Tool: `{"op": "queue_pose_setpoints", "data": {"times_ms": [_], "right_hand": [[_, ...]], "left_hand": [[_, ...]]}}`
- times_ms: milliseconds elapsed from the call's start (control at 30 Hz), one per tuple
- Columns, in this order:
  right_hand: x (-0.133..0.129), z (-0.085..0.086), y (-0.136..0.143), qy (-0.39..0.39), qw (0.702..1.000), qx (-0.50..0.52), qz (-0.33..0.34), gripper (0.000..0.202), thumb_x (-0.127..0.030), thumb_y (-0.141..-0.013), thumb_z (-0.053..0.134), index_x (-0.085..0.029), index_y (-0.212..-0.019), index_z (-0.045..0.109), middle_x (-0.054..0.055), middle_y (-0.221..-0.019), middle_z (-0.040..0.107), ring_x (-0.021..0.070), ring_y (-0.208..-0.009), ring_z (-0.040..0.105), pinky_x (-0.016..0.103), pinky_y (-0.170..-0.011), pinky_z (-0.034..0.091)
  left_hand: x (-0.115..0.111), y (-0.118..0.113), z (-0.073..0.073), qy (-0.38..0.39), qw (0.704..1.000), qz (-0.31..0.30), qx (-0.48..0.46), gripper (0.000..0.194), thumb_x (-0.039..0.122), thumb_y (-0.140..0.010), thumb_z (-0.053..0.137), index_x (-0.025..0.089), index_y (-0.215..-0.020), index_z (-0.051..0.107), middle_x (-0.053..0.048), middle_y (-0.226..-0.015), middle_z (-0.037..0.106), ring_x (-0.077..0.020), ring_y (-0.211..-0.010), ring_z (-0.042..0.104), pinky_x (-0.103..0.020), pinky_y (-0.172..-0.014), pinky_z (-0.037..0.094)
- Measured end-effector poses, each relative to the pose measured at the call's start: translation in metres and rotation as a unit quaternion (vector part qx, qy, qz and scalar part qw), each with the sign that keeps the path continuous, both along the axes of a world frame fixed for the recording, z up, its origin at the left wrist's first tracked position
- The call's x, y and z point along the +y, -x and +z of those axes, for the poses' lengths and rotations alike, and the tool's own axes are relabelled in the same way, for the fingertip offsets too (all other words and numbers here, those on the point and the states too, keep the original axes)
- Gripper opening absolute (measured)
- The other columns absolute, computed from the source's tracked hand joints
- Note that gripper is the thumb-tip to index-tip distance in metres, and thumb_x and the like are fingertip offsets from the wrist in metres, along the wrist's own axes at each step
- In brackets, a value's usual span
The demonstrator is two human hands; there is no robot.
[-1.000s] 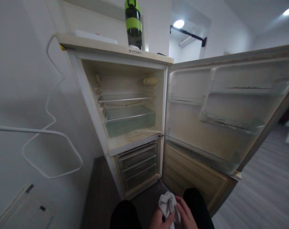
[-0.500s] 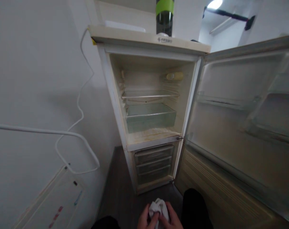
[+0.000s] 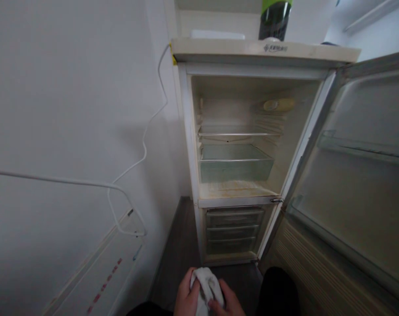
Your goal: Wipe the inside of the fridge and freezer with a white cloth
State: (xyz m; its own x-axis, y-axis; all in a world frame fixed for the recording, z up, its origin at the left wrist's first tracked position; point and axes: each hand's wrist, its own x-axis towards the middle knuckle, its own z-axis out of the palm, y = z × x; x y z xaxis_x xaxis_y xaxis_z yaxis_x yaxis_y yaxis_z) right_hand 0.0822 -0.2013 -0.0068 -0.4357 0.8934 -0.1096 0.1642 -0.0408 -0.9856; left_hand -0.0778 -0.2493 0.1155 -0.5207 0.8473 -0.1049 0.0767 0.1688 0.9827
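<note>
Low at the bottom of the view, a crumpled white cloth (image 3: 206,285) is bunched between my two hands. My left hand (image 3: 186,295) grips its left side, with the fingers wrapped round it. From the right, my right hand (image 3: 228,302) pinches the cloth's lower part. Beyond them stands an open fridge (image 3: 241,202), with a glass shelf (image 3: 239,131) and a clear drawer (image 3: 235,170) inside. Yellowish stains mark the compartment floor (image 3: 239,189). Several freezer drawers (image 3: 232,230) sit in the lower section. My hands are apart from the fridge.
The upper fridge door (image 3: 360,184) and ribbed lower door (image 3: 311,254) swing out at the right. A white cable (image 3: 145,140) hangs along the left wall (image 3: 70,87). A white panel (image 3: 110,267) leans at lower left. A dark bottle with green (image 3: 274,19) stands on top.
The view has turned left and come closer, so the fridge appears larger and further right. My hands have shifted on the cloth, and more of it shows above the fingers.
</note>
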Motion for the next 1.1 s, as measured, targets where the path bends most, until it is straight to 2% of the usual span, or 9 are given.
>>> {"op": "queue_pose_setpoints", "data": {"times_ms": [67, 167, 333, 433, 600, 800, 900, 1000, 1100], "right_hand": [[0.000, -0.001, -0.003, -0.020, 1.000, -0.010, -0.011, 0.080, -0.078, -0.057, 0.076, -0.022, -0.115, 0.075, 0.017, -0.125, 0.069, 0.0425, -0.122, 0.060, 0.052, -0.104, 0.049], [0.001, 0.001, -0.010, -0.075, 0.996, 0.029, 0.040, 0.062, -0.056, -0.070, 0.074, -0.021, -0.121, 0.069, 0.015, -0.124, 0.069, 0.0361, -0.116, 0.064, 0.045, -0.099, 0.053], [0.003, -0.001, -0.029, -0.121, 0.989, 0.074, 0.033, 0.069, -0.028, -0.076, 0.070, -0.021, -0.143, 0.052, 0.016, -0.138, 0.060, 0.0307, -0.124, 0.062, 0.039, -0.102, 0.053], [0.002, -0.001, -0.041, -0.141, 0.986, 0.081, 0.029, 0.067, -0.026, -0.074, 0.069, -0.021, -0.140, 0.054, 0.016, -0.136, 0.060, 0.0312, -0.125, 0.062, 0.038, -0.101, 0.053], [-0.003, -0.004, -0.061, -0.148, 0.983, 0.110, -0.001, 0.076, -0.039, -0.073, 0.075, -0.022, -0.142, 0.049, 0.014, -0.133, 0.060, 0.0305, -0.120, 0.063, 0.036, -0.096, 0.054], [0.009, -0.012, -0.086, -0.210, 0.977, 0.009, -0.023, 0.027, -0.025, -0.080, 0.062, -0.020, -0.106, 0.068, 0.007, -0.094, 0.072, 0.0213, -0.083, 0.070, 0.026, -0.073, 0.056], [0.019, 0.010, -0.096, -0.259, 0.963, -0.002, -0.069, 0.019, -0.025, -0.085, 0.055, -0.019, -0.094, 0.070, 0.006, -0.086, 0.070, 0.0196, -0.077, 0.068, 0.026, -0.072, 0.054], [0.029, 0.050, -0.102, -0.232, 0.971, -0.015, -0.065, 0.024, -0.028, -0.094, 0.049, -0.019, -0.100, 0.071, 0.007, -0.097, 0.071, 0.0204, -0.091, 0.069, 0.029, -0.083, 0.053], [0.044, 0.090, -0.104, -0.216, 0.975, -0.013, -0.046, 0.032, -0.034, -0.101, 0.046, -0.019, -0.109, 0.072, 0.009, -0.108, 0.071, 0.0215, -0.102, 0.068, 0.032, -0.091, 0.051]], "left_hand": [[-0.001, 0.001, 0.002, -0.008, 0.999, -0.036, 0.000, 0.048, 0.058, -0.075, 0.061, 0.019, -0.102, 0.069, -0.008, -0.101, 0.075, -0.0293, -0.101, 0.070, -0.035, -0.090, 0.053], [-0.001, -0.003, 0.001, 0.001, 0.993, -0.114, 0.021, 0.037, 0.048, -0.082, 0.056, 0.019, -0.101, 0.068, -0.007, -0.099, 0.074, -0.0270, -0.100, 0.069, -0.033, -0.090, 0.050], [0.006, -0.027, -0.005, 0.044, 0.970, -0.210, 0.116, 0.018, 0.031, -0.086, 0.048, 0.020, -0.088, 0.063, -0.002, -0.083, 0.068, -0.0206, -0.083, 0.065, -0.028, -0.076, 0.045], [0.014, -0.044, -0.006, 0.055, 0.959, -0.234, 0.153, 0.014, 0.025, -0.083, 0.048, 0.020, -0.086, 0.062, -0.001, -0.082, 0.067, -0.0191, -0.080, 0.063, -0.027, -0.071, 0.041], [0.026, -0.067, 0.000, 0.091, 0.942, -0.243, 0.213, 0.015, 0.019, -0.079, 0.051, 0.021, -0.087, 0.064, -0.003, -0.085, 0.070, -0.0207, -0.084, 0.066, -0.029, -0.073, 0.040], [0.031, -0.084, 0.003, 0.129, 0.919, -0.271, 0.254, 0.020, 0.020, -0.077, 0.057, 0.021, -0.093, 0.068, -0.005, -0.096, 0.075, -0.0230, -0.095, 0.068, -0.030, -0.078, 0.042], [0.033, -0.079, 0.003, 0.150, 0.907, -0.286, 0.270, 0.019, 0.025, -0.079, 0.060, 0.022, -0.095, 0.070, -0.006, -0.101, 0.075, -0.0252, -0.099, 0.068, -0.031, -0.080, 0.044], [0.037, -0.069, 0.007, 0.148, 0.892, -0.319, 0.285, 0.024, 0.025, -0.078, 0.060, 0.020, -0.099, 0.070, -0.008, -0.105, 0.074, -0.0275, -0.102, 0.067, -0.034, -0.084, 0.045], [0.048, -0.062, 0.022, 0.075, 0.919, -0.333, 0.199, 0.030, 0.026, -0.075, 0.065, 0.018, -0.104, 0.067, -0.007, -0.108, 0.070, -0.0244, -0.102, 0.064, -0.033, -0.088, 0.044]]}}
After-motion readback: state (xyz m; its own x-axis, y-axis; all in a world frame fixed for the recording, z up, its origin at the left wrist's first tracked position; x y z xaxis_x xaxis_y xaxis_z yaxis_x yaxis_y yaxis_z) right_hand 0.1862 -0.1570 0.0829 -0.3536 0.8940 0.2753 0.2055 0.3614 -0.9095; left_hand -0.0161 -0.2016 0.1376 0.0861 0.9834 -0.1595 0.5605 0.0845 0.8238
